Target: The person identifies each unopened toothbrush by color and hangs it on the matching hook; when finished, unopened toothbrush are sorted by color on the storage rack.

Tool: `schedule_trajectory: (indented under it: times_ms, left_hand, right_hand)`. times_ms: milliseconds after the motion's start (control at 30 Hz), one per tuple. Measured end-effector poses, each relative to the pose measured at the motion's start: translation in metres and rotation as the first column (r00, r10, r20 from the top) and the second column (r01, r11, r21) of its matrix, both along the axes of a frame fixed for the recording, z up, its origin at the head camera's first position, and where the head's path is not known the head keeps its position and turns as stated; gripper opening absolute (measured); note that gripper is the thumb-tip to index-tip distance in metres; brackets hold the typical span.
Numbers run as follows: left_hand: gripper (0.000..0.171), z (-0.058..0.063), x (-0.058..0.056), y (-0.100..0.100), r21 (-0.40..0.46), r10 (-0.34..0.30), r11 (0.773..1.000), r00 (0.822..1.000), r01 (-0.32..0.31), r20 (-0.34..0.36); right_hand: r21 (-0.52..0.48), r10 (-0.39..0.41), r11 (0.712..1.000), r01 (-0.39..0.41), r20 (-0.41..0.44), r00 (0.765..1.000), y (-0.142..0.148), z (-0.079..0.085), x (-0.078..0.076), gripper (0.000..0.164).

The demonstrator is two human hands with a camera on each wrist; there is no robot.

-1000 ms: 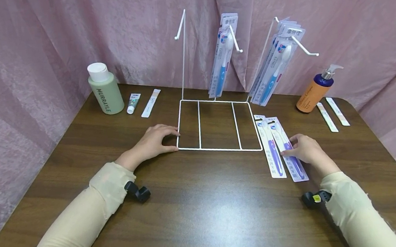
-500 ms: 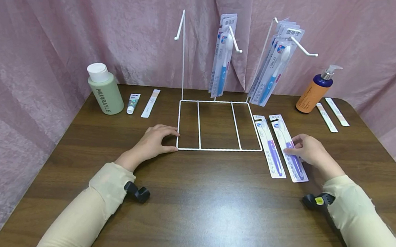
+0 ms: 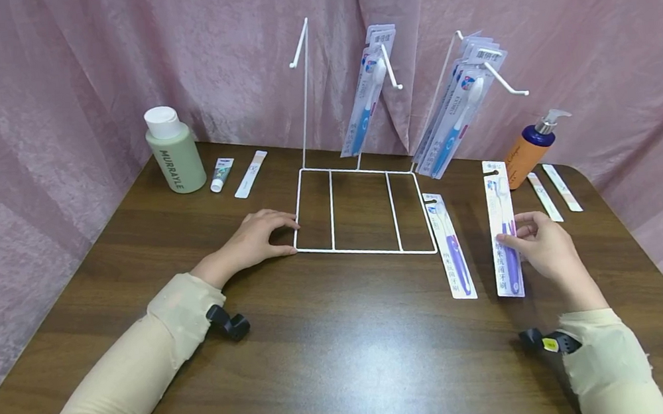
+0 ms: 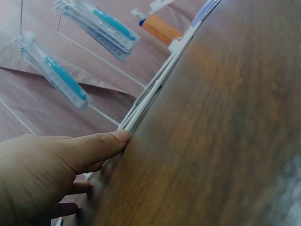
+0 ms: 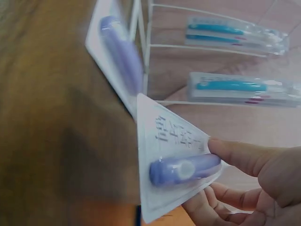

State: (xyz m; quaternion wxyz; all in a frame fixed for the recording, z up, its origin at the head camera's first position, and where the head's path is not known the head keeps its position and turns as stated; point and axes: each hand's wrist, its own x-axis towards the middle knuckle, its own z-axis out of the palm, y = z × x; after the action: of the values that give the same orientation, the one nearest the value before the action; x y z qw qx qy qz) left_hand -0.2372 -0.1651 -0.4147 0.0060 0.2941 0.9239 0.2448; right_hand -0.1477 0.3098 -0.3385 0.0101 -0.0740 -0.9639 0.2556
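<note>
In the head view my right hand (image 3: 541, 245) pinches a packaged toothbrush (image 3: 504, 230) with a purple handle between thumb and fingers, its card raised and nearly upright. In the right wrist view the thumb lies on the front of this pack and the fingers behind it. A second purple toothbrush pack (image 3: 452, 246) lies flat beside the white wire display rack (image 3: 366, 250). My left hand (image 3: 255, 240) rests at the rack's front left corner, thumb and index fingertips touching the wire. Blue toothbrush packs (image 3: 364, 94) hang on the middle hook, and more blue packs (image 3: 459, 111) on the right hook.
The rack's left hook (image 3: 299, 43) is bare. At the left stand a green bottle (image 3: 178, 158), a small tube (image 3: 222, 175) and a thin sachet (image 3: 251, 174). At the right are an orange pump bottle (image 3: 527, 151) and two sachets (image 3: 562, 187). A pink curtain closes off the back.
My right hand has drawn one purple toothbrush pack away from the other, to the right, and lifted it. The middle hanging packs have swung slightly left. My left hand stays put.
</note>
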Motion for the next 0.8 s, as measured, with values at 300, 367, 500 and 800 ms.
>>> schedule_trajectory:
  times_ms: [300,367,500,800]
  left_hand:
    - [0.046,-0.001,0.000,0.000,-0.004,-0.003,1.000,1.000,0.003,-0.009]
    - [0.046,-0.001,0.000,0.000,-0.005,-0.004,1.000,1.000,0.004,-0.011]
    - [0.045,0.000,0.000,0.000,-0.006,-0.003,1.000,1.000,0.003,-0.010]
    - [0.045,0.002,0.002,0.000,-0.004,-0.001,1.000,1.000,0.001,0.002]
  right_hand:
    - [-0.049,-0.078,0.997,0.067,-0.258,0.963,-0.011,0.028,0.015,0.055]
    - [-0.088,-0.121,0.991,0.098,-0.320,0.940,-0.016,0.035,0.018,0.052]
    - [-0.187,-0.205,0.973,0.135,-0.431,0.879,-0.027,0.048,0.021,0.046]
    - [-0.337,-0.216,0.942,-0.007,-0.618,0.756,-0.046,0.071,0.030,0.045]
